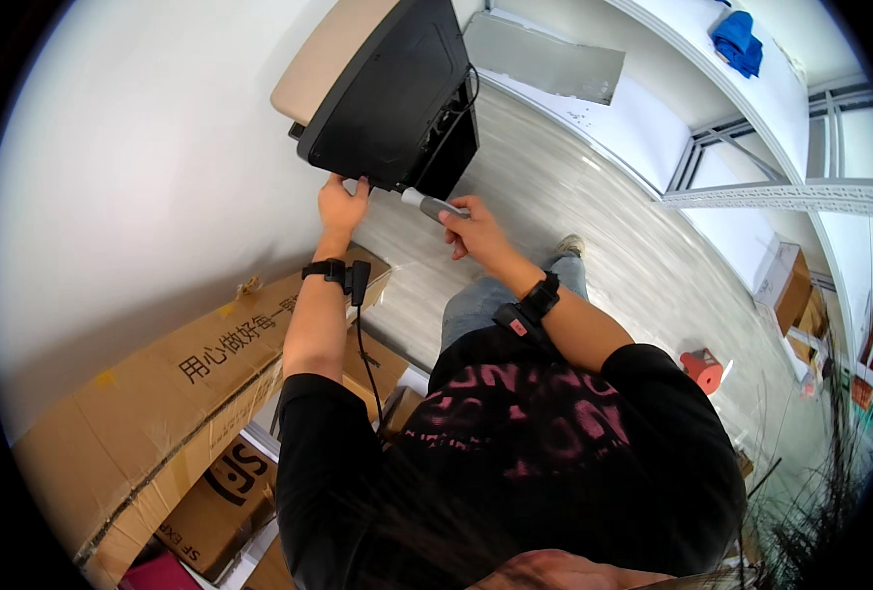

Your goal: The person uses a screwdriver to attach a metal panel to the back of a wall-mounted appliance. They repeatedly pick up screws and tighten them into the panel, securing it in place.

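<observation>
A white wall (141,147) stands left of a pale wood-grain floor (544,147), with white shelving (643,133) across from it. A long cardboard box (161,393) lies along the wall. Near it is a black-and-beige machine (377,108); the left hand (341,205) touches its near edge, grip impossible to tell. The right hand (481,231) holds a grey-handled tool (432,205) toward that edge.
</observation>
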Demonstrator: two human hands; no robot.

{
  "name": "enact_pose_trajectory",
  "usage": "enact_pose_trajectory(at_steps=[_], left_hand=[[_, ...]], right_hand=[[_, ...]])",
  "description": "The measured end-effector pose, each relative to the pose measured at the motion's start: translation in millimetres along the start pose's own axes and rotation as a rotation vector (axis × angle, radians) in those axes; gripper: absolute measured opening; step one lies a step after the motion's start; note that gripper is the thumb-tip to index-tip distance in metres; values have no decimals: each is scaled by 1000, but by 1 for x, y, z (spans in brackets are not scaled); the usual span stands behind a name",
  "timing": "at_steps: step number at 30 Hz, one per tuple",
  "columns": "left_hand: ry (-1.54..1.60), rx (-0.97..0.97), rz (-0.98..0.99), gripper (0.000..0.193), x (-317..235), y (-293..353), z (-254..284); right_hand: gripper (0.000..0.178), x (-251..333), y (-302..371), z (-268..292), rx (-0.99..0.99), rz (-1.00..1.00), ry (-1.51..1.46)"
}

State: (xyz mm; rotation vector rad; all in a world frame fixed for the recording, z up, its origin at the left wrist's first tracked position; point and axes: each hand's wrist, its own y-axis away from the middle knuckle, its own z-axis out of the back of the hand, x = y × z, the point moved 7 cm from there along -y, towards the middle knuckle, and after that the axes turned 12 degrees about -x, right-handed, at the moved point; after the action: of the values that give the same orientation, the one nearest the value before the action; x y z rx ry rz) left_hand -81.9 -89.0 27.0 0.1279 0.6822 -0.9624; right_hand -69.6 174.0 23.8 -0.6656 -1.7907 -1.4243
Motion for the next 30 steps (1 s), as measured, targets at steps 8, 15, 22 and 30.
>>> enact_pose_trajectory(at_steps=[8,15,22,30], left_hand=[[-7,-43,-115,32,-5,0,-2],[16,-52,-58,32,3,6,-2],[207,-63,16,32,-1,10,0],[241,34,208,38,9,17,-19]], right_hand=[[36,14,3,10,-87,87,179],[35,-13,2,24,-45,9,-18],[33,-7,6,82,-81,-112,-88],[30,53,20,177,-20,11,-390]])
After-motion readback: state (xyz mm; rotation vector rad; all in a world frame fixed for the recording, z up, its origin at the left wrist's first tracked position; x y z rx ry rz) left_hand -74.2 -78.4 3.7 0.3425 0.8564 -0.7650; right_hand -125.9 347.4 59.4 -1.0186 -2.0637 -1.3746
